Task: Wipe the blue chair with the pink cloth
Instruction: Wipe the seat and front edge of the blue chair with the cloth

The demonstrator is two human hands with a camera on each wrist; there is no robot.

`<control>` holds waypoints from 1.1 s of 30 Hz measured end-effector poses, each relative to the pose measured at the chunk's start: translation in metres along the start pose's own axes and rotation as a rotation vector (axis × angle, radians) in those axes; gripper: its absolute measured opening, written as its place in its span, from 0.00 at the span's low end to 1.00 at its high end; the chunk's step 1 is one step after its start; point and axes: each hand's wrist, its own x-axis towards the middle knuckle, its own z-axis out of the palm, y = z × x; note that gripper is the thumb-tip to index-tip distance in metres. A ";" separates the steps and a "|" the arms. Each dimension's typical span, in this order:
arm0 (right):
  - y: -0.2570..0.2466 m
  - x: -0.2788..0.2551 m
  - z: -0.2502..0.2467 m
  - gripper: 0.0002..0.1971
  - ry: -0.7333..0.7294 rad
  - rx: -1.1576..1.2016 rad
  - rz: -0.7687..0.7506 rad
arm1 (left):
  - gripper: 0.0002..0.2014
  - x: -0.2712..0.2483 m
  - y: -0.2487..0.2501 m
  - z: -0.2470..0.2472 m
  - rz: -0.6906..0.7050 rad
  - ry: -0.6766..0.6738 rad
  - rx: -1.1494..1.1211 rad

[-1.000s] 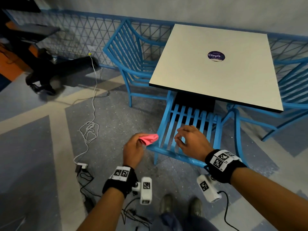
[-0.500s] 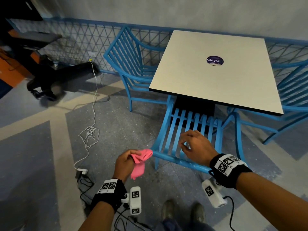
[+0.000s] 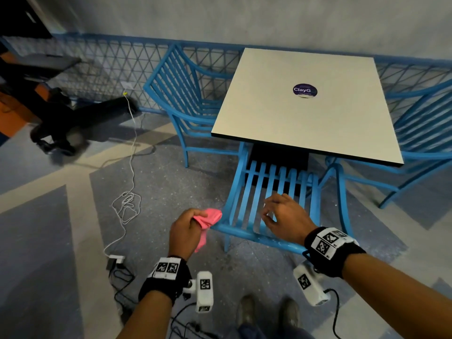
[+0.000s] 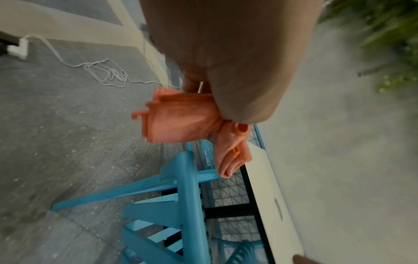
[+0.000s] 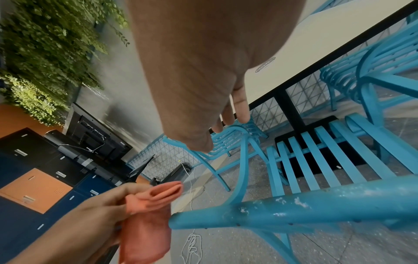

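The blue chair point(image 3: 254, 237) stands in front of me with its slatted back toward me and its seat tucked under the table. My left hand point(image 3: 186, 228) grips the bunched pink cloth point(image 3: 208, 220) at the left end of the chair's top rail point(image 5: 305, 210). One end of the pink cloth point(image 4: 181, 121) hangs below the fist, and the cloth point(image 5: 147, 223) sits just beside the rail's tip. My right hand point(image 3: 283, 216) hovers over the back slats with fingers loosely bent, holding nothing.
A white square table point(image 3: 305, 123) with a purple sticker point(image 3: 305, 90) stands behind the chair. Two more blue chairs point(image 3: 186, 94) flank it. A white cable point(image 3: 127, 206) and a charger point(image 3: 117, 260) lie on the floor at left. Black cables trail near my shoes point(image 3: 247, 311).
My left hand dropped back from the chair's left corner with the cloth, then came up to the corner again. The right hand stayed over the slats.
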 end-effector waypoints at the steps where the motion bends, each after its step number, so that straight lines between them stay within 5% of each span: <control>1: -0.001 -0.001 0.000 0.10 -0.004 -0.002 -0.001 | 0.08 0.005 0.010 0.004 0.025 -0.029 0.038; 6: -0.002 -0.005 0.001 0.11 -0.014 -0.018 -0.009 | 0.08 0.000 0.026 0.038 0.161 -0.293 0.391; 11: 0.003 -0.008 0.000 0.10 -0.034 0.006 0.034 | 0.08 -0.024 0.034 0.034 0.271 -0.211 0.331; 17: 0.019 -0.024 -0.008 0.09 -0.059 0.005 0.079 | 0.21 -0.022 0.032 0.027 0.299 0.116 0.417; 23: 0.040 -0.044 -0.012 0.08 -0.066 -0.003 0.098 | 0.37 -0.037 0.001 0.095 0.189 -0.067 0.424; 33: 0.084 -0.076 -0.024 0.10 -0.103 0.011 0.137 | 0.34 -0.093 0.049 0.192 0.039 -0.138 0.254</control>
